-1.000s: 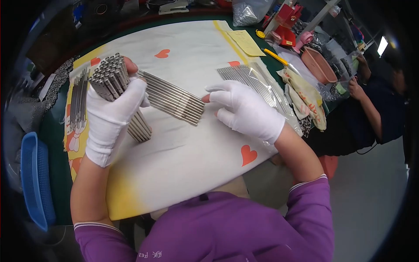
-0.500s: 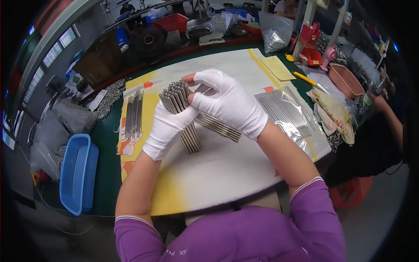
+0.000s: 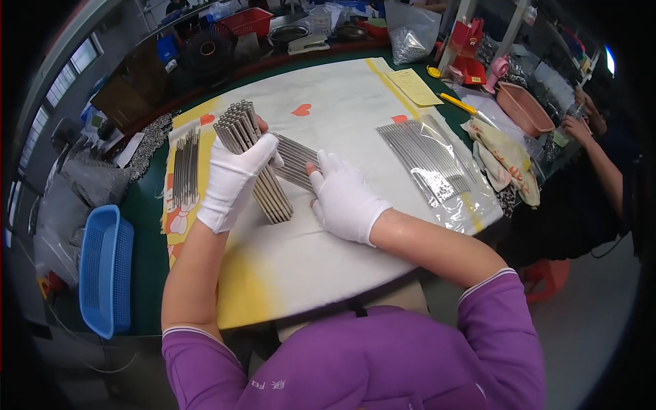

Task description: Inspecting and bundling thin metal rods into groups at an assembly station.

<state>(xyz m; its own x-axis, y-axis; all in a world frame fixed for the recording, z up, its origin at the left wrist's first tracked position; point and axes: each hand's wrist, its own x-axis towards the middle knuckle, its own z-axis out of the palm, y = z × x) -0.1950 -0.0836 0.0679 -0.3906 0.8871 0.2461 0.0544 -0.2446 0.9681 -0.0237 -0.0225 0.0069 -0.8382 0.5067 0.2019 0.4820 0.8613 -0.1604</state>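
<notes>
My left hand, in a white fingerless-tipped glove, is wrapped round a thick bundle of thin metal tubes. The bundle leans with its upper ends toward the far left; hollow ends show at the top. Beside it, a row of loose metal tubes lies slanting on the white cloth. At the near right ends of that row is my right hand, gloved the same way. Its fingertips touch the tubes, and its thumb stays apart from the fingers. Part of the loose row is hidden behind my left hand and the bundle.
Dark metal rods lie on the patterned cloth at left. A clear bag of rods lies at right, near a yellow cutter and a cloth glove. A blue basket stands left; another person's hand shows at right.
My right hand has moved down and right, away from the bundle's top to the loose tubes. The bundle stays in my left hand, tilted more to the left. The whole view has shifted slightly.
</notes>
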